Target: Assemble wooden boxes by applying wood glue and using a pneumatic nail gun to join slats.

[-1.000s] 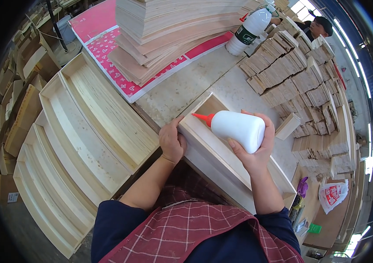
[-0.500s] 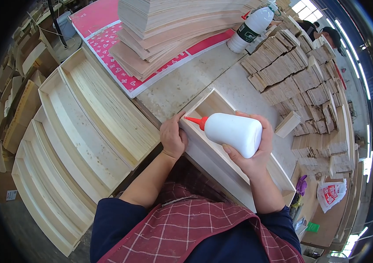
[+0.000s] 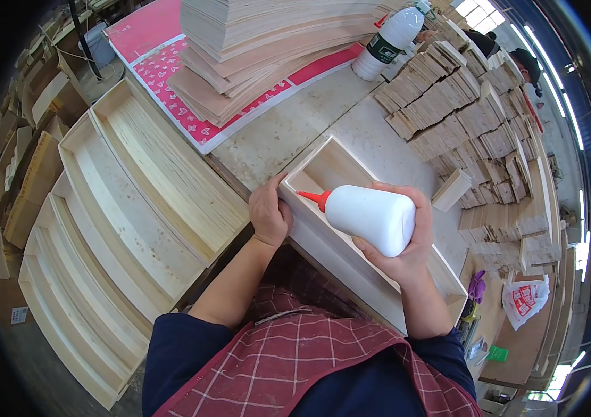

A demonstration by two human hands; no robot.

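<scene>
My right hand (image 3: pixel 406 240) is wrapped round a white squeeze bottle (image 3: pixel 370 217) with a red pointed nozzle. The bottle lies tilted on its side, its tip pointing left at the top edge of a pale wooden box frame (image 3: pixel 323 226), near the left corner. Whether the tip touches the wood I cannot tell. My left hand (image 3: pixel 270 212) grips that corner from outside, fingers closed on the box wall. The box is long and open at the top, running from the bench middle toward the lower right. My right hand and the bottle hide part of its inside.
Several similar wooden trays (image 3: pixel 139 187) lie side by side at the left. Thin boards (image 3: pixel 240 48) are stacked on a pink patterned sheet (image 3: pixel 170 83) at the back, beside a water bottle (image 3: pixel 389 43). Wood strips (image 3: pixel 441 104) are piled at the right, near a plastic bag (image 3: pixel 526 300).
The red nozzle tip has shifted slightly right and nearer along the box edge, away from the corner. My left hand keeps its grip on the box. The whole view has shifted a little.
</scene>
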